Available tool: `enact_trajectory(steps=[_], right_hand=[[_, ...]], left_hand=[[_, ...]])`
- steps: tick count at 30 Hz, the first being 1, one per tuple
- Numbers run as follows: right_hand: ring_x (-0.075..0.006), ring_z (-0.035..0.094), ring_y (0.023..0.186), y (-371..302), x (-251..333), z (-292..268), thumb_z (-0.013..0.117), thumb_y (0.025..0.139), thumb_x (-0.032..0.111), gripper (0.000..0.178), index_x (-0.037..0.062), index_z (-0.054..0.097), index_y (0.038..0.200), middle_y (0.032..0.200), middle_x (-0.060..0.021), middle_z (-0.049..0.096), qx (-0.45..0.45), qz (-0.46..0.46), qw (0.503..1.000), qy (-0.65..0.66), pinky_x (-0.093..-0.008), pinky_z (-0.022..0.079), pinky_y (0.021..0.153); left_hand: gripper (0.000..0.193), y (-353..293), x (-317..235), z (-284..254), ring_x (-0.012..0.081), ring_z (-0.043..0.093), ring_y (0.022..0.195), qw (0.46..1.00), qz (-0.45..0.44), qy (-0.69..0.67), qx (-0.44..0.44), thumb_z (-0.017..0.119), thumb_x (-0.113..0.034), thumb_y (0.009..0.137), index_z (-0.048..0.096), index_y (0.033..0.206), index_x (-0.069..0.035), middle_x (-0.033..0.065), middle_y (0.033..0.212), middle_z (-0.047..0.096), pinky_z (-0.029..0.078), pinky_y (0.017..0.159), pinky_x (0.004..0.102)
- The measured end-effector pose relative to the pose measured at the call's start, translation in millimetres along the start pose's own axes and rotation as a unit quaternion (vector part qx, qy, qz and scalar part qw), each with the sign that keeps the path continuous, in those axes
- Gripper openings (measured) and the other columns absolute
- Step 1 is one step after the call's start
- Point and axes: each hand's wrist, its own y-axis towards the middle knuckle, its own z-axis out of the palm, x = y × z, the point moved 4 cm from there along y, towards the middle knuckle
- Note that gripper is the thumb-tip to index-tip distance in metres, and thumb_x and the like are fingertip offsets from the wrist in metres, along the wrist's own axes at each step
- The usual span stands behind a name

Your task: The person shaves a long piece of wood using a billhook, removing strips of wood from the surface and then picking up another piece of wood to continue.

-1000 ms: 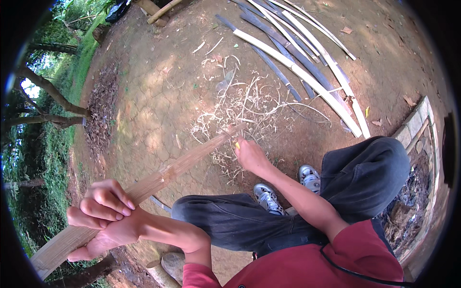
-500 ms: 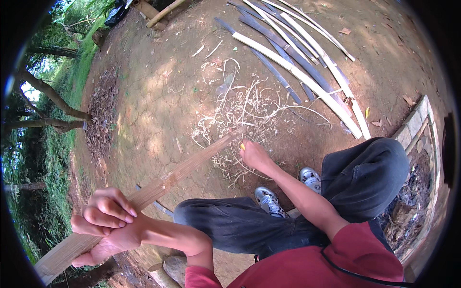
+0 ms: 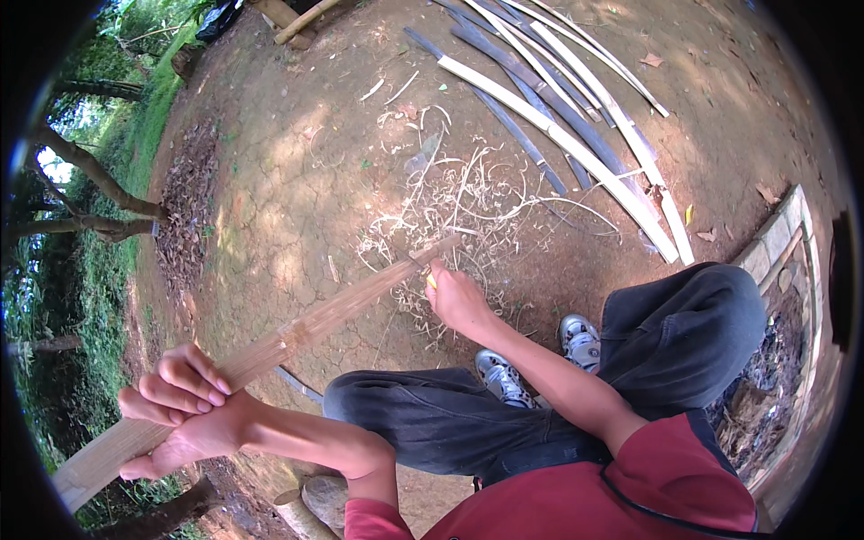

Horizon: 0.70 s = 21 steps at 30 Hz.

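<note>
Pale shavings (image 3: 459, 202) litter the cracked dirt ahead of the person's knees, and long split strips (image 3: 576, 144) lie in a row beyond them. The left hand (image 3: 180, 409) is closed around the near end of a bamboo slat (image 3: 297, 328), which slants across the lap. The right hand (image 3: 459, 297) grips its far end, just above the shavings.

Bare dirt ground (image 3: 297, 180) left of shavings (image 3: 459, 202): open passage. Ahead of right hand (image 3: 459, 301), shavings heap plus strips (image 3: 576, 135) lying fanned across ground block far right side. Slat (image 3: 297, 333) runs diagonally from left hand (image 3: 180, 414) to right hand, barring crossing. Knees (image 3: 684, 315) and shoes (image 3: 540, 360) fill space below. Stone edging (image 3: 774, 234) closes right.
</note>
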Motion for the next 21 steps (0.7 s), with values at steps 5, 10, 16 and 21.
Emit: enact_trajectory(steps=[5,10,16,21], right_hand=[[-0.0404,0.065,0.065,1,11,-2,0.055,0.086,0.007,0.028,-0.0119,0.051,0.106,0.069,-0.0269,0.063,0.047,0.005,0.999,0.004,-0.0468,0.053,0.057],[-0.0409,0.065,0.062,-35,70,-33,0.054,0.086,0.005,0.024,-0.0128,0.052,0.102,0.065,-0.0266,0.062,0.056,-0.050,0.996,0.043,-0.0473,0.054,0.059],[-0.0423,0.066,0.067,12,-60,11,0.055,0.087,0.008,0.026,-0.0125,0.052,0.103,0.071,-0.0287,0.063,0.041,0.081,0.996,-0.022,-0.0471,0.055,0.063],[-0.0431,0.066,0.072,-1,-15,-1,0.054,0.087,0.009,0.026,-0.0118,0.052,0.103,0.076,-0.0293,0.064,0.070,0.089,0.994,0.000,-0.0483,0.055,0.066]], left_hand=[[0.067,1,-1,-3,0.0058,0.026,0.028,0.998,0.001,0.038,-0.042,0.026,-0.074,0.088,0.031,0.057,-0.015,-0.0033,0.039,0.030,0.028,0.024,0.0186],[0.067,-6,0,5,0.0058,0.024,0.028,1.000,0.006,0.021,-0.015,0.022,-0.075,0.087,0.029,0.057,-0.016,-0.0034,0.040,0.027,0.026,0.024,0.0184],[0.067,-10,-4,23,0.0058,0.020,0.030,1.000,0.000,-0.001,0.001,0.020,-0.076,0.087,0.024,0.056,-0.016,-0.0037,0.041,0.024,0.024,0.025,0.0178],[0.068,-8,-3,20,0.0057,0.021,0.030,1.000,-0.004,0.003,-0.011,0.020,-0.077,0.087,0.024,0.056,-0.016,-0.0039,0.041,0.024,0.023,0.025,0.0172]])
